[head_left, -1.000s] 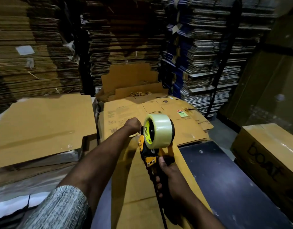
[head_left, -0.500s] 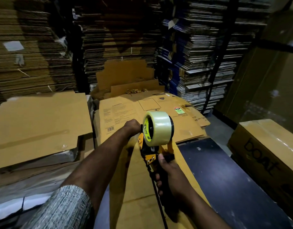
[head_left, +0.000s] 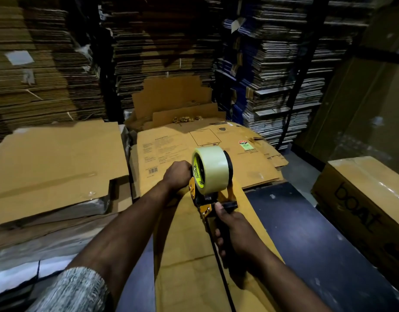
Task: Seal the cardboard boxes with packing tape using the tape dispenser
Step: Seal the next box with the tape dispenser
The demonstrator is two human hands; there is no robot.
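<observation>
Nearest: grey knit sleeve (head_left: 74, 291) on the left arm. Right hand (head_left: 235, 233) wrapped around the handle of the tape dispenser (head_left: 208, 199), fingers curled tight on it. Dispenser sits on the narrow cardboard box (head_left: 194, 255), which lies lengthwise on a dark table (head_left: 317, 244). Clear tape roll (head_left: 210, 170) rides upright on top of the dispenser. Left hand (head_left: 177, 174) is at the dispenser's front end, touching the roll's side, fingers curled; what it's pinching is hidden, so grip there is unclear. Beyond: flattened printed carton (head_left: 171, 149), loose cardboard sheets (head_left: 54, 158) to the left, sealed "boat" box (head_left: 369, 199) to the right. Far back: tall stacks of flat cartons (head_left: 160, 52).
</observation>
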